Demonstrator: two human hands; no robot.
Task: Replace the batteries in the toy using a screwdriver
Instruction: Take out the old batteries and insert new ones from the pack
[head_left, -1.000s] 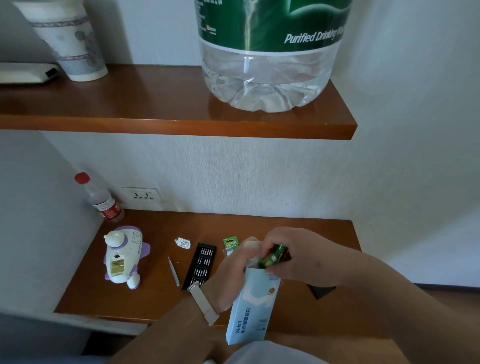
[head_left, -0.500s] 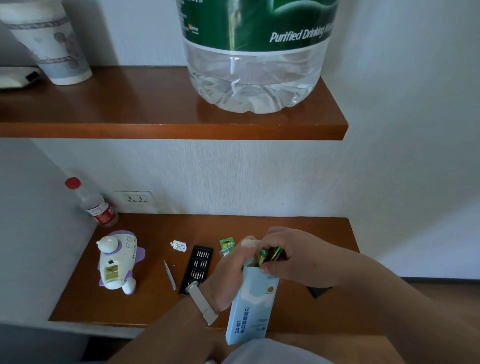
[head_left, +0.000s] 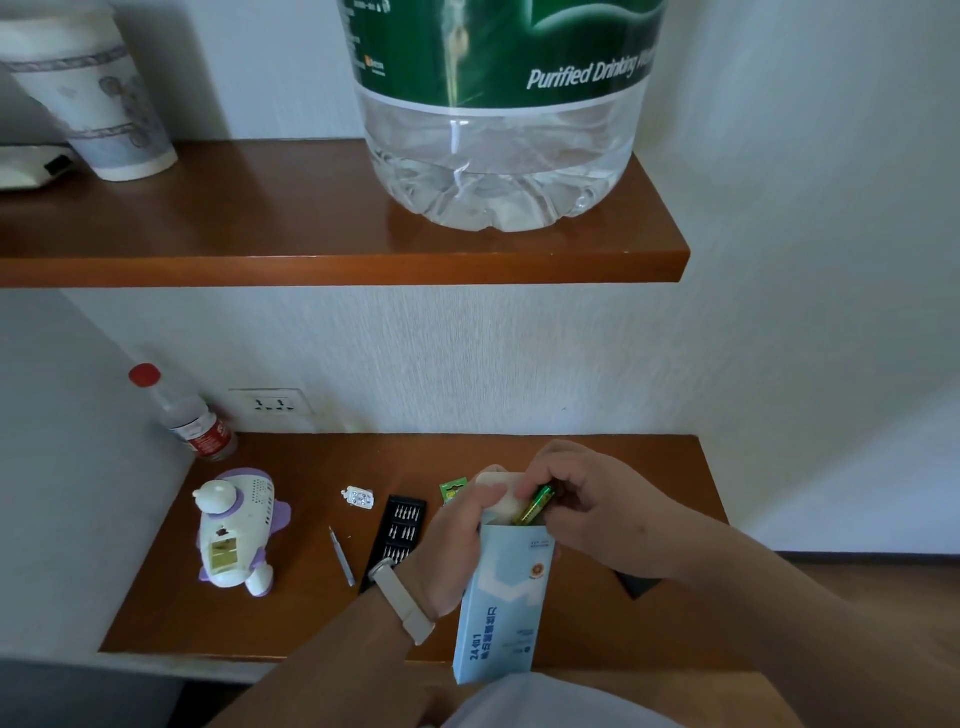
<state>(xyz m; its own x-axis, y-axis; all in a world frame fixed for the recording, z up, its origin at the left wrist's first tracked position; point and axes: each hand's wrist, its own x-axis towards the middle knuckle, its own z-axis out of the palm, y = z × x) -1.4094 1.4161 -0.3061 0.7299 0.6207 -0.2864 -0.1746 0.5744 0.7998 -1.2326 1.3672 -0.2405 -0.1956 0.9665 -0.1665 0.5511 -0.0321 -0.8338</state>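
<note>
Green battery (head_left: 536, 505) in right hand (head_left: 587, 514) changed pose: 1 s earlier it was tilted at the open top of the pale blue box (head_left: 506, 597); 0.5 s earlier approx upright, w/ a 2nd green end beside it; by now it leaned right again, lower end inside the box mouth, only one battery showing

Person, seen from their own head. Left forearm (head_left: 322, 660) and right forearm (head_left: 753, 597) bare up to the frame edge. Left hand (head_left: 457, 551) and right hand (head_left: 597, 509) bare too. A pale beige flat wrist strap (head_left: 402, 605) sits on the left wrist. It is smooth and matte, edges slightly raised, and any dial or buckle is hidden. A patch of plain white garment fabric (head_left: 550, 709) shows at bottom centre, blurred, cut unclear.
</note>
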